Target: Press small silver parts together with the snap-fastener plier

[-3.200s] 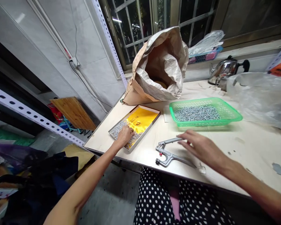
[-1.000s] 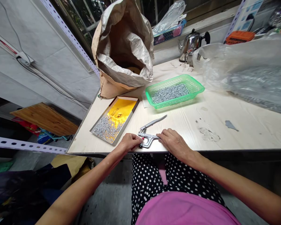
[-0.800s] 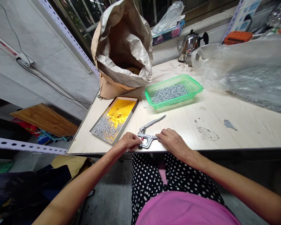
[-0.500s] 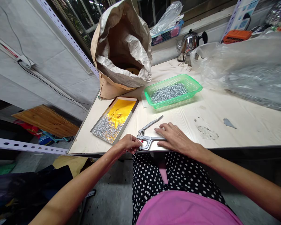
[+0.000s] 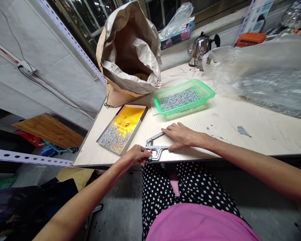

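On the table's front edge lies a grey hand press tool [image 5: 158, 151], like spring-loaded pliers, with a C-shaped frame and a bit of red at its jaw. My right hand [image 5: 182, 135] spans its two spread handles, fingers over the upper one and thumb at the lower one. At the jaw end, my left hand [image 5: 138, 154] is closed in a pinch; what its fingertips hold is too small and hidden to make out. Left of the tool sits a shallow tray [image 5: 134, 142] with a yellow bottom, part-covered by small silvery metal pins [image 5: 112, 139].
A green plastic basket [image 5: 188, 112] holds more small metal pieces. Behind it stand an open paper sack [image 5: 130, 90] and a metal kettle [image 5: 201, 48]. A clear plastic bag [image 5: 273, 80] of metal parts lies at right. An orange case [image 5: 251, 39] is at the back.
My right hand has shifted slightly left and up, and its fingers now reach over the upper handle, which they did not cover before. My left hand stays at the jaw.
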The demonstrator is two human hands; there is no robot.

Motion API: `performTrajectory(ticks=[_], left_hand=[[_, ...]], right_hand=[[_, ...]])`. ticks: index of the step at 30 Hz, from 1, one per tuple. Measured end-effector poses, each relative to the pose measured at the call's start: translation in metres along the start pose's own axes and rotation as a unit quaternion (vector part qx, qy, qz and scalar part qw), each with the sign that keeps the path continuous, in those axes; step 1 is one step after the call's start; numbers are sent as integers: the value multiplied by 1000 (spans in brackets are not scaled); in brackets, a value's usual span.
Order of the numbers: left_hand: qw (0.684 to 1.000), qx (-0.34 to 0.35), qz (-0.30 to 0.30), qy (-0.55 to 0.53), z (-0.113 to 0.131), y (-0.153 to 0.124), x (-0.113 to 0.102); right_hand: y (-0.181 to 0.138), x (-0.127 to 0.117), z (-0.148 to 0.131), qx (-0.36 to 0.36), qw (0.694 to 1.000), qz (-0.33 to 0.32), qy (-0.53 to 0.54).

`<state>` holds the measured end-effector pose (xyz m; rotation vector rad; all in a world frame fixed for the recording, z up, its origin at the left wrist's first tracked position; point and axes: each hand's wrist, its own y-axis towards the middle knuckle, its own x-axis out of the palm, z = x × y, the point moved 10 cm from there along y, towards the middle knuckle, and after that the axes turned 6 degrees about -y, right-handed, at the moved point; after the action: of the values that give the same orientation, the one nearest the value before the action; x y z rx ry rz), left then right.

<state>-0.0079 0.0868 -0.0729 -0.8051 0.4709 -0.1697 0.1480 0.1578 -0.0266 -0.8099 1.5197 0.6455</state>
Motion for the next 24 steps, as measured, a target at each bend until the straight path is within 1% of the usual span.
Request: performTrajectory(ticks=[3, 4, 5, 6, 7, 8, 9, 10, 11, 13, 14, 16, 19, 24], left_hand=[[1000, -10, 10, 13, -2, -3, 0], [999, -6, 25, 40, -2, -6, -3], [995, 11, 54, 83, 2, -9, -7], [985, 45, 95, 138, 9, -14, -12], [965, 95, 141, 197, 21, -21, -16], [938, 156, 183, 250, 35, -30, -16], [907, 219, 211, 292, 49, -39, -11], [878, 276, 220, 323, 60, -45, -3], [854, 322, 214, 348, 69, -49, 8], [817, 387, 176, 390, 82, -48, 31], [803, 406, 155, 408, 87, -43, 42], [786, 420, 113, 440, 94, -31, 56], [775, 409, 72, 477, 101, -14, 64], [754, 400, 59, 517, 108, -8, 63]], right_hand=[[-6, -5, -6, -1, 1000, 16, 3], [-9, -6, -9, -4, 1000, 23, 7], [-11, -8, -11, -11, 999, 32, 13], [-14, -9, -14, -18, 999, 40, 17], [-16, -10, -16, -25, 998, 48, 22], [-18, -10, -18, -29, 998, 57, 25], [-19, -9, -19, -31, 997, 67, 28], [-20, -9, -20, -31, 996, 77, 29], [-21, -8, -21, -30, 995, 88, 29], [-22, -6, -23, -28, 993, 109, 31], [-23, -6, -24, -26, 992, 117, 34], [-25, -6, -25, -18, 991, 124, 43], [-30, -5, -22, 9, 994, 102, 44], [-38, -7, -10, 82, 996, 44, 14]])
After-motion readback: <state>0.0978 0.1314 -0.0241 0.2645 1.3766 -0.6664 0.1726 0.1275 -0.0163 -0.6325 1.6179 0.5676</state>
